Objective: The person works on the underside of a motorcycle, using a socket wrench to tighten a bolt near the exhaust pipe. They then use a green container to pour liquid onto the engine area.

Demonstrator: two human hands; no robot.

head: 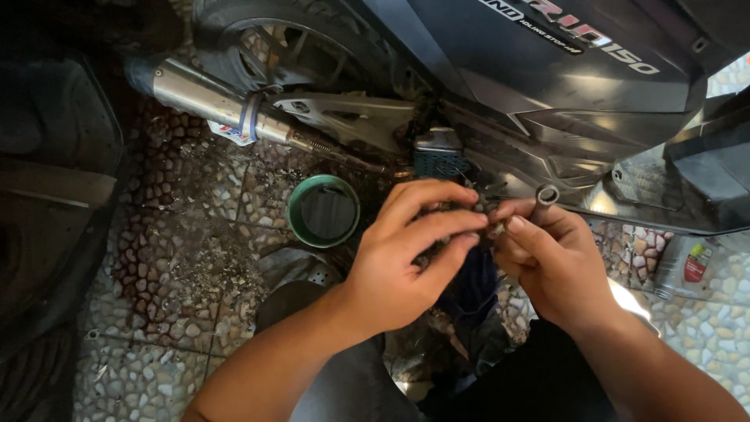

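grimy metal part (478, 209) sits pinched between left hand (406, 258) and right hand (547, 258), right also gripping a socket tool (544, 197); seemingly mid-fitting, needing careful alignment next.

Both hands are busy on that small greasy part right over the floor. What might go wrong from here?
The small dark part is pinched only by the fingertips of the left hand and right hand; if it looks as greasy as it seems, it may slip. Dropped, it could vanish among the pebbled floor and its debris, or land in the green container. The metal tube tucked in the right hand may also slide free.
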